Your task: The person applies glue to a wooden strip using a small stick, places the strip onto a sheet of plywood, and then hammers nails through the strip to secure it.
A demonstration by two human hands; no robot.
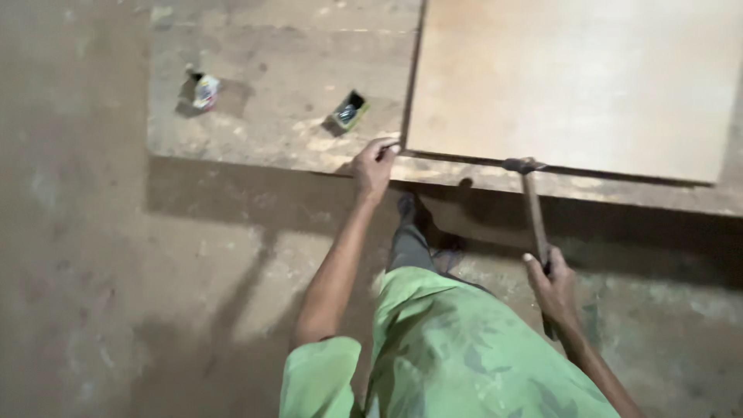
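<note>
My right hand [551, 285] grips the wooden handle of a hammer [532, 203]; its metal head rests at the near edge of a pale plywood sheet [573, 77]. My left hand [373, 166] is at the sheet's near left corner, fingers pinched on a small thin thing, perhaps a nail; it is too small to tell. The sheet lies on a larger worn board [271, 85]. I wear a green shirt, and my foot shows below the board's edge.
A small open box [349, 111] with dark contents lies on the worn board left of the sheet. Further left stands a small white packet or can [205, 90]. A bare concrete floor [93, 255] surrounds the boards.
</note>
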